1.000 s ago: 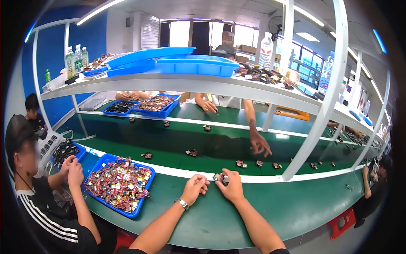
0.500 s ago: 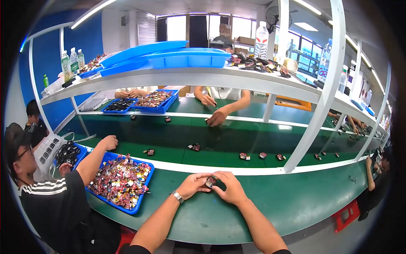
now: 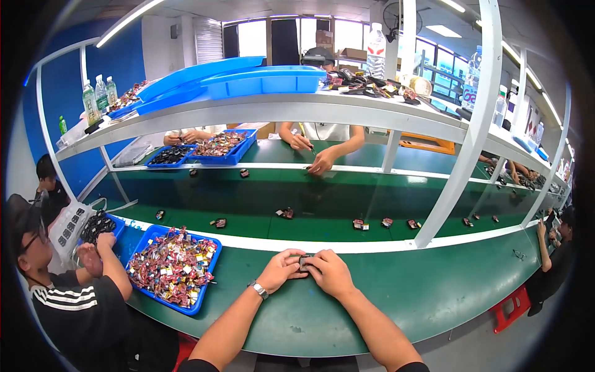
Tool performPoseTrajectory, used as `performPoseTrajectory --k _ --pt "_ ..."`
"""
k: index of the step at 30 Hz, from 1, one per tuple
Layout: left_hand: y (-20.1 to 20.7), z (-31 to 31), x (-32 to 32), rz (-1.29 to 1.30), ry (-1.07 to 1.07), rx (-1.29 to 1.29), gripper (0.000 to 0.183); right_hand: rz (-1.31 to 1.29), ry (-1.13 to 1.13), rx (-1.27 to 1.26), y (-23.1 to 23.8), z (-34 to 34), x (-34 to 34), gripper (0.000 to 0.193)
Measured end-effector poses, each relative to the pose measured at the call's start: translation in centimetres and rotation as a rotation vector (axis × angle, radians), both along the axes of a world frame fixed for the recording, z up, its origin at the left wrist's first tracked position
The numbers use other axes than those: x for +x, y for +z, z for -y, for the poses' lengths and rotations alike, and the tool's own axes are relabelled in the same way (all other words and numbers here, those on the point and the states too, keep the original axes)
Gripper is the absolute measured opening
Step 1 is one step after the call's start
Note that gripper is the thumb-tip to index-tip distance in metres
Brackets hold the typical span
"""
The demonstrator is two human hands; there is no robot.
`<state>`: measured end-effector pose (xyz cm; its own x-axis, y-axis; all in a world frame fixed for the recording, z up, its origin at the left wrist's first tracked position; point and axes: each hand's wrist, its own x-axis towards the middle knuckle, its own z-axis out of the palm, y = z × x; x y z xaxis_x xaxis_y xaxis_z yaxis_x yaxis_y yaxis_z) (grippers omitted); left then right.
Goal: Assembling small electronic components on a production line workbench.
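A small dark part (image 3: 304,262) sits pinched between the person's two hands, just above the green tabletop (image 3: 396,297) and close to its far white edge. The left hand (image 3: 281,269), with a watch on its wrist, closes its fingers on the part's left side; the right hand (image 3: 329,273) curls shut on the right side, so most of the piece is hidden and its make cannot be told. Judging by the grip, the step in hand looks like pressing or fitting the piece together with the fingertips. The next move would likely call for a firm, even squeeze and then a clean release onto the moving belt (image 3: 260,201) beyond the white edge, where similar small pieces (image 3: 286,213) lie spaced well apart.

To the left, near the left forearm, a blue tray (image 3: 199,297) holds a heap of small colourful parts. Further left a neighbouring person in a dark striped shirt (image 3: 74,310) works beside another tray. Across the belt a third person's hands (image 3: 316,155) handle something small, beside blue trays (image 3: 232,158) of parts, under a shelf (image 3: 297,111) with blue lids and bottles.
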<state>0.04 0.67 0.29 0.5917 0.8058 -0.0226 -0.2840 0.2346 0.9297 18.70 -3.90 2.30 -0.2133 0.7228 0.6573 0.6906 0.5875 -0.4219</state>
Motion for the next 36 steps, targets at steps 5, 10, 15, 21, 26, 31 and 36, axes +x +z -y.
performPoseTrajectory --k 5,10,15,21,26,31,36 --pt "0.1 0.1 0.2 -0.049 -0.01 0.022 0.033 0.032 0.051 -0.054 0.2 0.1 0.4 0.015" --pt "0.1 0.0 0.2 -0.048 -0.022 0.014 0.033 0.018 0.072 -0.076 -0.2 -0.2 0.5 0.013" --pt "0.1 0.1 -0.2 -0.029 -0.075 0.088 0.039 -0.044 0.068 -0.131 -0.6 -0.4 0.2 0.011" --pt "0.0 0.0 0.0 -0.017 -0.086 0.068 0.035 -0.013 0.09 -0.148 -0.2 -0.3 0.5 0.008" --pt "0.3 0.3 0.3 -0.087 -0.056 0.06 0.032 -0.054 0.168 -0.249 0.0 0.2 1.0 0.008" --pt "0.1 0.3 0.2 -0.092 -0.037 0.075 0.03 -0.037 0.153 -0.224 -0.2 0.3 0.8 0.01" --pt "0.2 0.3 0.3 -0.076 -0.043 0.058 0.026 -0.133 0.045 -0.168 -0.9 0.5 0.0 0.012"
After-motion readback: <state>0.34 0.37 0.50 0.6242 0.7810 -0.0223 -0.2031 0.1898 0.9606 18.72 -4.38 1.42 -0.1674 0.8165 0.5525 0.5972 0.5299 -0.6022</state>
